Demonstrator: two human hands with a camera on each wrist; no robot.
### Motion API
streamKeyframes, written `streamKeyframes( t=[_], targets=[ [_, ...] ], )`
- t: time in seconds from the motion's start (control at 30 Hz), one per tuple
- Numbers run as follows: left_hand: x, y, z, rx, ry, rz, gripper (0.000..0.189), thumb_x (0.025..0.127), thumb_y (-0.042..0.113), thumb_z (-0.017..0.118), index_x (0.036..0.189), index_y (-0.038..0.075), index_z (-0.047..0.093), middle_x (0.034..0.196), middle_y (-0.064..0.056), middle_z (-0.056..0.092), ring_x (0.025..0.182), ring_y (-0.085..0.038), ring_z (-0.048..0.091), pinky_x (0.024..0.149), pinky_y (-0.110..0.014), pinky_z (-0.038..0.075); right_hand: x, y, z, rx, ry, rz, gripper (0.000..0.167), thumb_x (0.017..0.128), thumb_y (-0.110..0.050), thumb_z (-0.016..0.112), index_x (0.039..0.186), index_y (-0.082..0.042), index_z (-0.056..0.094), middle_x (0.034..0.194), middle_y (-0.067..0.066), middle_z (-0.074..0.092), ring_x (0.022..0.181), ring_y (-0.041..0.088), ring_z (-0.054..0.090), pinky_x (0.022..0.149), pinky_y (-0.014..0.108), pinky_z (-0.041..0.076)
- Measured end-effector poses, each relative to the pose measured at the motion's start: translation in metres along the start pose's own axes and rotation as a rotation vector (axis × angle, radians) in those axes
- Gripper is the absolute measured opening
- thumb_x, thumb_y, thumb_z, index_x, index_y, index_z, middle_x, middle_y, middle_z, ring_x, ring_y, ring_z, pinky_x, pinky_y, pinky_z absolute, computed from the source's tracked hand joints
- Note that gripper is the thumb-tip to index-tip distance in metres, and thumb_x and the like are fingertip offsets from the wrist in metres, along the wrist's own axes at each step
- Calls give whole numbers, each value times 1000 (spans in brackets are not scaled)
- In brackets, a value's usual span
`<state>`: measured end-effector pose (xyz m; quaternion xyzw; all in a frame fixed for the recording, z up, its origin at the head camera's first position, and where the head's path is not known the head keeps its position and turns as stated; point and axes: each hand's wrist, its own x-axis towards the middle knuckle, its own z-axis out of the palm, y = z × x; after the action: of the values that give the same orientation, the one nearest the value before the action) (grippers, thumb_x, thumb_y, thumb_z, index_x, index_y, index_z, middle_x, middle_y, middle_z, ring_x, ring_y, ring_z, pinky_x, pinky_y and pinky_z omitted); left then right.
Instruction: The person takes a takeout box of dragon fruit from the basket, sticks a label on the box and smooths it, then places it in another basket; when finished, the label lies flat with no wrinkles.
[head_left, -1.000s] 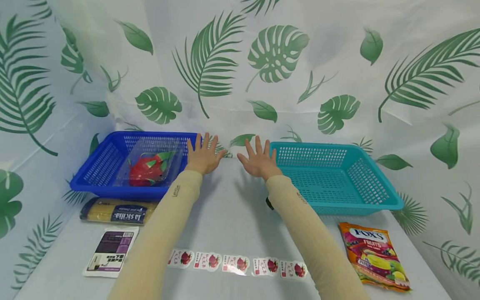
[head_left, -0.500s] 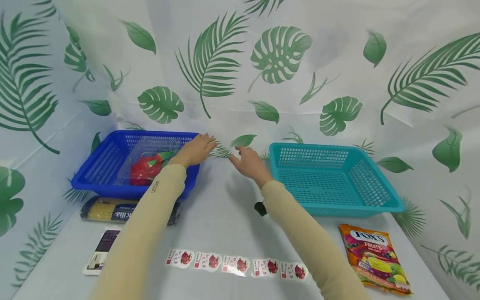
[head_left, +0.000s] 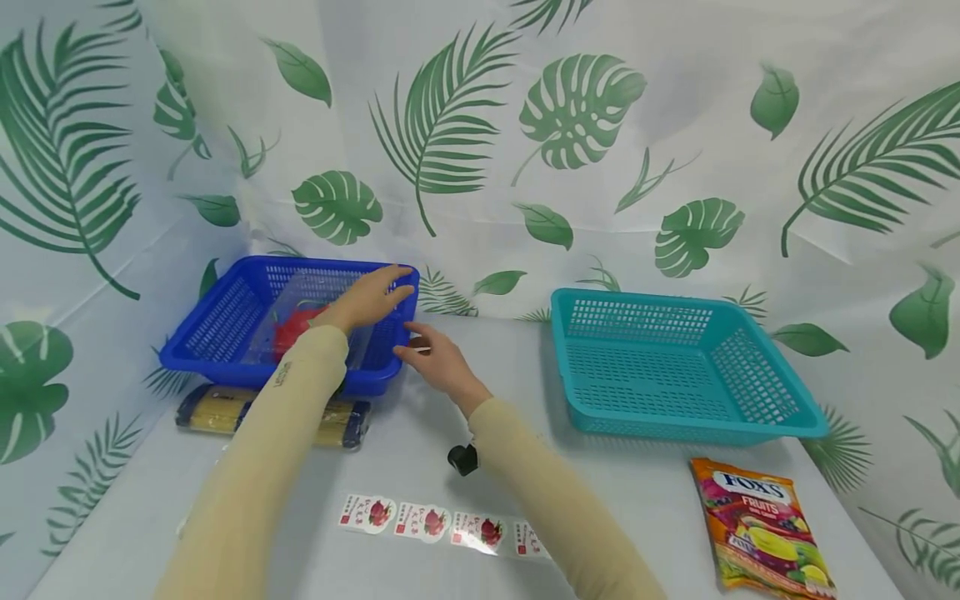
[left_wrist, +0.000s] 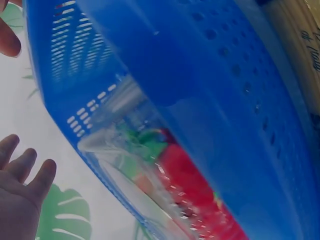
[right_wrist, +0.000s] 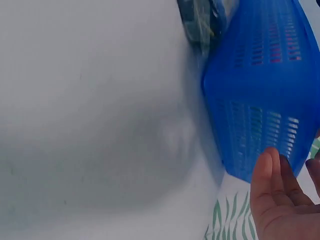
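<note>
A blue plastic basket (head_left: 210, 369) stands at the left. Inside lies a clear plastic box (left_wrist: 115, 145) with a red dragon fruit (head_left: 294, 332) with green tips in it. My left hand (head_left: 372, 298) is above the basket's right part, fingers stretched toward its far right corner and loosely bent. It partly covers the box. Close to the basket's right side is my right hand (head_left: 438, 360), its fingers slightly bent and its thumb apart. Whether these fingertips touch the basket wall I cannot tell. Neither hand holds anything.
A teal basket (head_left: 622, 418) stands at the right, with an orange candy bag (head_left: 765, 529) in front. A spaghetti pack (head_left: 210, 411) lies before the blue basket, partly behind my left sleeve. A strip of dragon fruit stickers (head_left: 425, 522) lies on the white table (head_left: 405, 442).
Both hands have moved left, from between the two baskets to the blue basket. Their spread fingers have relaxed. The view has shifted slightly left.
</note>
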<state>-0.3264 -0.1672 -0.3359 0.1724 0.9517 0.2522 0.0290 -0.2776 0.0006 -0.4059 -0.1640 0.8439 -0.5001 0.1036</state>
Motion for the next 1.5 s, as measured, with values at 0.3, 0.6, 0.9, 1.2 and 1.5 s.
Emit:
streamKeyframes(
  t=[0.3,0.6,0.9,1.2,1.5],
  targets=[
    [-8,-9,-1,-40,9,-23,52,105,27,44,150,2,35,155,-21,31,144,-38,23,116,-52,18,0,-1,7,87,-30,31,56,98,-30,61,149,-19,42,146,7,48,121,25,56,92,36,52],
    [-15,-23,-5,-40,16,-41,53,103,24,51,149,3,37,153,-21,34,141,-40,28,114,-56,22,0,1,9,129,-31,56,55,98,-33,60,149,-23,42,149,4,43,120,24,57,92,37,52],
    [-33,-59,-23,-137,94,-185,55,100,26,56,148,5,39,149,-24,38,122,-44,48,102,-58,37,1,5,11,121,-32,75,57,97,-37,61,150,-27,41,151,1,41,118,21,58,90,36,53],
    [-62,-94,-42,-173,133,-383,58,100,30,54,149,4,37,153,-29,25,138,-51,24,108,-65,24,1,5,10,132,-27,70,56,98,-36,60,150,-27,41,151,0,41,117,21,58,89,36,53],
    [-83,-120,-40,-228,54,-466,64,102,35,50,155,9,25,155,-32,16,138,-55,16,106,-70,20,1,5,10,155,-39,80,56,98,-35,61,150,-27,41,152,0,41,117,21,58,89,36,53]
  ],
)
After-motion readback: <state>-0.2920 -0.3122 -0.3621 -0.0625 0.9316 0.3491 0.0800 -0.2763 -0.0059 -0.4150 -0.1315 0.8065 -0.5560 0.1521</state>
